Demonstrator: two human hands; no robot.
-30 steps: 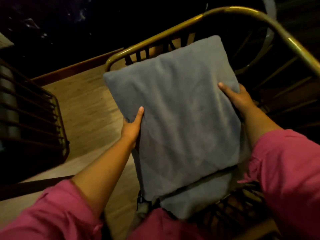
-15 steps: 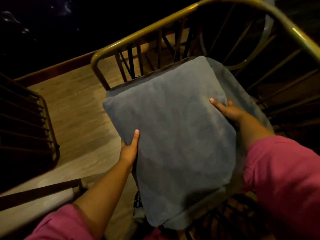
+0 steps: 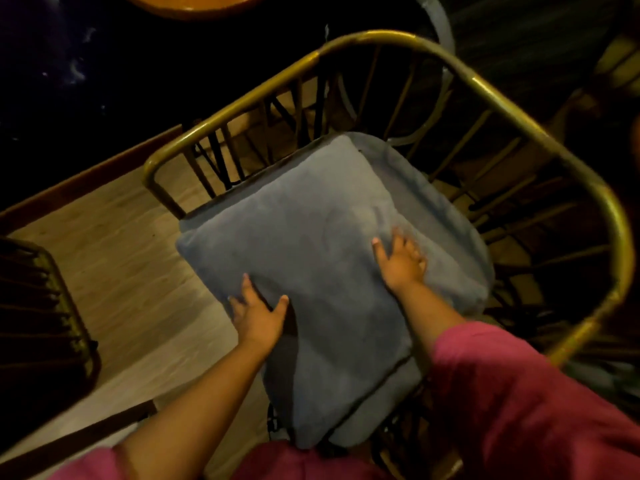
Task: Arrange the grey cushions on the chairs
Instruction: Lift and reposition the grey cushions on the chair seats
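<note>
- I see a pale wood-plank floor (image 3: 114,271) on the left, lit warmly.
- A dark wooden skirting strip (image 3: 86,178) runs diagonally along the floor's far edge.
- At the top edge I make out the rim of a round orange worktop (image 3: 194,5).
- Everything beyond it is too dark for me to read.

No readable text, labels, brand names, numbers or signs appear anywhere in this dim view; every visible surface is plain and unmarked.
</note>
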